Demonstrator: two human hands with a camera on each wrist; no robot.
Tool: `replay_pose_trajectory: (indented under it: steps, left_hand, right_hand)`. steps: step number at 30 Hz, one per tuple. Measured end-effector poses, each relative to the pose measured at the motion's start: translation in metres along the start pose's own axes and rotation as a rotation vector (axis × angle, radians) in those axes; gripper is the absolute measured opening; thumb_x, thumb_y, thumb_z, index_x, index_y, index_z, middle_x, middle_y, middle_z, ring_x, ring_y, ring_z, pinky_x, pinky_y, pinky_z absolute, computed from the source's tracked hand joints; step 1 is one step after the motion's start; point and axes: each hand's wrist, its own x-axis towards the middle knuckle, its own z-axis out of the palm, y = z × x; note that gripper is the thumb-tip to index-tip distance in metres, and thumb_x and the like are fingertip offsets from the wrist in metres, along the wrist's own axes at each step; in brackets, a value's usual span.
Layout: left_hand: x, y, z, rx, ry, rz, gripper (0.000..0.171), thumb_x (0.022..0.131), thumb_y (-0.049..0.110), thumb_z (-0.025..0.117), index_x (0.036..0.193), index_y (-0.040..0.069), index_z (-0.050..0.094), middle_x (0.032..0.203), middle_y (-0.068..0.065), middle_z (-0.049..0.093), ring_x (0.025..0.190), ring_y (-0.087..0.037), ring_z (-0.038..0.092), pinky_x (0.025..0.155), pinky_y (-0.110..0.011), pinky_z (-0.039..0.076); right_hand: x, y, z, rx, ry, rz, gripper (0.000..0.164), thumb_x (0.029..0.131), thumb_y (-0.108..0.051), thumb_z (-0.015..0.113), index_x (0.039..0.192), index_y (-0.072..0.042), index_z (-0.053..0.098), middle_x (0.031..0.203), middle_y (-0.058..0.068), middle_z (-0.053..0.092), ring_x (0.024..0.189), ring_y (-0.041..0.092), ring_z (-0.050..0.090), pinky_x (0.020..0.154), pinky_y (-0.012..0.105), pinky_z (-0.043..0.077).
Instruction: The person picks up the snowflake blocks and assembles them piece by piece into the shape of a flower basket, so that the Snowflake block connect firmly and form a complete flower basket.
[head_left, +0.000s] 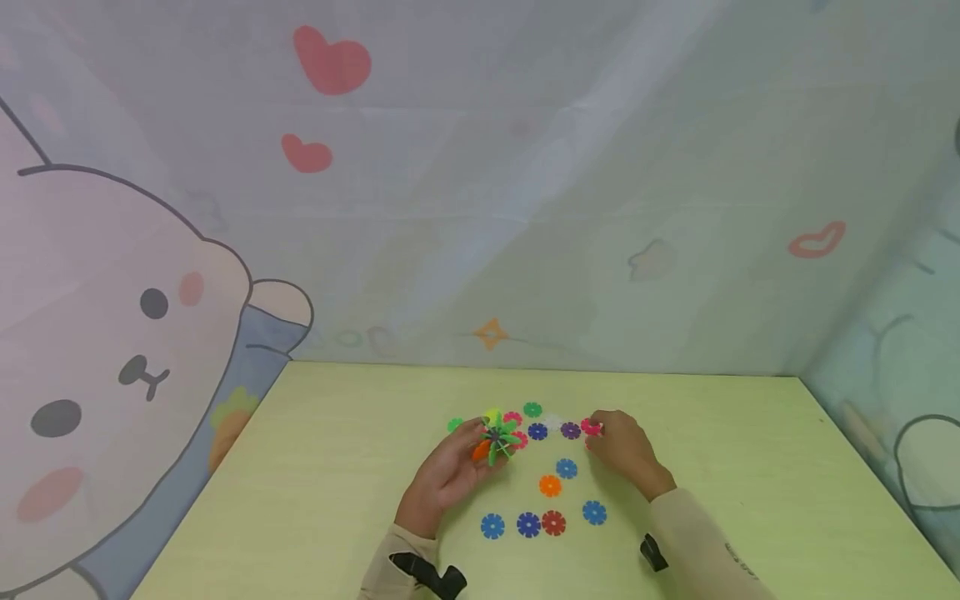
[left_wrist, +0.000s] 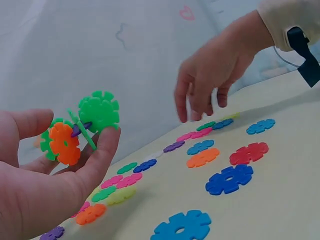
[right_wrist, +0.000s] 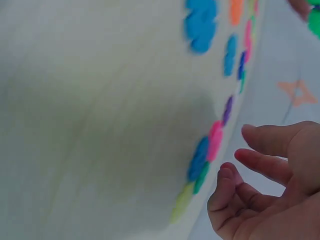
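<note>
My left hand [head_left: 446, 479] holds a small cluster of joined plastic snowflake discs [left_wrist: 104, 111] between thumb and fingers, lifted off the table. Green discs, an orange disc [left_wrist: 65, 144] and a purple disc slotted between them show in the left wrist view. My right hand [head_left: 628, 454] hovers over the far right end of the loose discs, with nothing in its loosely bent fingers. Nearest to it lies a pink disc [right_wrist: 215, 141], beside a blue disc [right_wrist: 198, 159], a green disc [right_wrist: 201, 178] and a yellow disc [right_wrist: 182, 202]; in the head view the hand hides most of these.
Loose discs lie flat on the pale yellow table [head_left: 300, 500]. Closer to me are a red disc [head_left: 553, 523], a dark blue disc [head_left: 528, 525], an orange disc [head_left: 550, 486] and several lighter blue ones. A printed cloth backdrop [head_left: 480, 208] rises behind the table's far edge.
</note>
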Motion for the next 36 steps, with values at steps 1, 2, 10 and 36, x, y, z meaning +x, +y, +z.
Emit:
replay_pose_trajectory:
  steps: [1, 2, 10, 36]
  left_hand:
    - [0.0, 0.0, 0.0, 0.006, -0.008, -0.001, 0.056, 0.107, 0.015, 0.042, 0.152, 0.002, 0.012, 0.124, -0.007, 0.049, 0.11, -0.023, 0.065, 0.103, -0.038, 0.052]
    - [0.0, 0.0, -0.001, 0.005, -0.017, -0.003, 0.055, 0.107, 0.015, 0.042, 0.152, 0.002, 0.013, 0.125, -0.008, 0.049, 0.111, -0.024, 0.065, 0.105, -0.04, 0.05]
    - [-0.003, 0.001, -0.002, -0.121, -0.026, -0.058, 0.024, 0.108, 0.025, 0.041, 0.128, 0.012, 0.034, 0.119, -0.012, 0.048, 0.11, -0.025, 0.064, 0.1, -0.038, 0.053]
    - [0.0, -0.007, 0.0, -0.224, 0.042, -0.041, 0.015, 0.106, 0.025, 0.046, 0.102, 0.014, 0.056, 0.106, -0.007, 0.057, 0.099, -0.018, 0.061, 0.093, -0.036, 0.054]
  right_hand:
    - [0.001, 0.006, 0.0, -0.029, -0.004, 0.012, 0.028, 0.09, -0.007, 0.069, 0.114, 0.005, 0.067, 0.098, 0.016, 0.068, 0.08, 0.024, 0.058, 0.075, 0.044, 0.056]
    - [0.002, 0.011, -0.001, -0.05, -0.011, 0.024, 0.027, 0.089, -0.006, 0.07, 0.113, 0.005, 0.067, 0.099, 0.017, 0.068, 0.082, 0.025, 0.058, 0.077, 0.045, 0.056]
    - [0.007, 0.021, 0.0, -0.068, -0.038, 0.01, 0.017, 0.087, -0.009, 0.075, 0.098, 0.002, 0.068, 0.089, 0.011, 0.062, 0.081, 0.024, 0.052, 0.075, 0.042, 0.052]
    - [-0.008, -0.041, 0.001, 0.636, -0.329, -0.023, 0.021, 0.102, -0.018, 0.055, 0.096, 0.003, 0.058, 0.067, 0.002, 0.059, 0.059, 0.015, 0.055, 0.058, 0.026, 0.051]
